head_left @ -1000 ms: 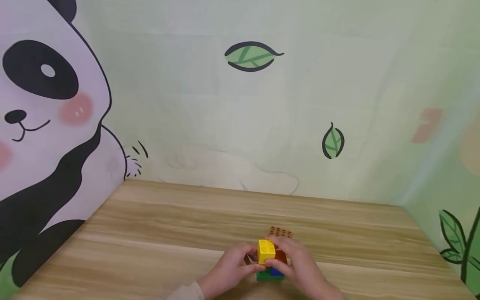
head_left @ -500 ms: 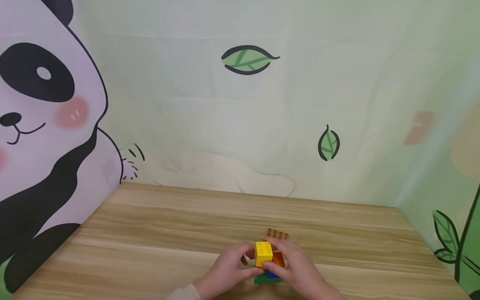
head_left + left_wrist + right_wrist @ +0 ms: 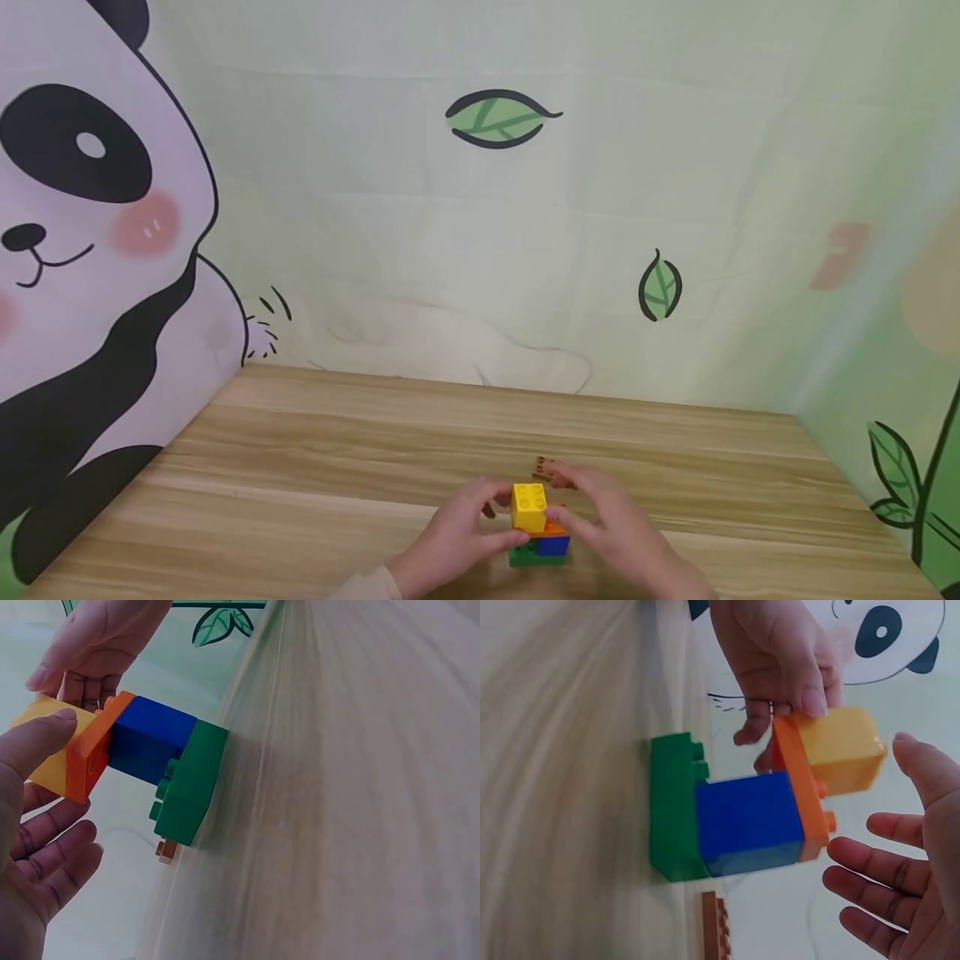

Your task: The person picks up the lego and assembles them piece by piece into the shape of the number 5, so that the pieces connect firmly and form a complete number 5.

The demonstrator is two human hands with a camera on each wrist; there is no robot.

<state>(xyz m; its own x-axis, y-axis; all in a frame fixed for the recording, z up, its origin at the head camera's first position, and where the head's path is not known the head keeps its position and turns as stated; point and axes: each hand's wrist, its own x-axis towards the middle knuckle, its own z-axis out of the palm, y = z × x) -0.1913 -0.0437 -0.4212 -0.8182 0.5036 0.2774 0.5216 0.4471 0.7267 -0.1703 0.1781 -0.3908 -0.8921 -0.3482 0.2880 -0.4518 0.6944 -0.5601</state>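
A stack of toy building bricks stands on the wooden table: a green brick (image 3: 676,810) at the bottom, a blue brick (image 3: 750,823) on one part of it, a thin orange brick (image 3: 97,746) above that, and a yellow brick (image 3: 529,510) on top. The yellow one sits at the orange brick's left end, overhanging the green. My left hand (image 3: 467,529) pinches the yellow brick, thumb on the near side and fingers at the far side. On the right, my right hand (image 3: 618,529) is spread, its fingers apart from the stack in the right wrist view.
A flat brown studded brick (image 3: 542,468) lies on the table (image 3: 337,450) behind the stack, partly hidden by my right hand. A printed cloth wall (image 3: 375,208) with a panda and leaves rises at the table's back and sides.
My right hand has let go of the yellow brick and moved a little to the right, its fingers spreading. More of the blue and orange bricks shows. My left hand keeps its place.
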